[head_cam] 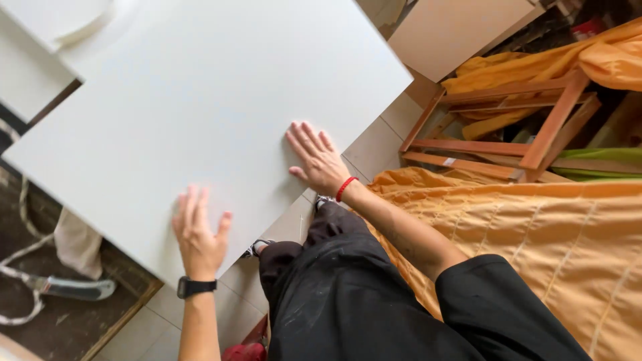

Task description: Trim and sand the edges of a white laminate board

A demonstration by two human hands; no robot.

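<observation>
A large flat white board (194,100) fills the upper left of the head view. My left hand (198,234) lies palm down near its lower edge, fingers spread, with a black watch on the wrist. My right hand (315,159) presses flat on the board's right lower edge, a red band around its wrist. Neither hand holds anything. My black trousers (348,294) and shoes show below the board.
An orange cloth (535,227) covers something at the right. A wooden frame (508,127) lies behind it among more orange fabric. Another pale board (455,33) leans at the top. A hose or cable (27,267) lies on the dark floor at left.
</observation>
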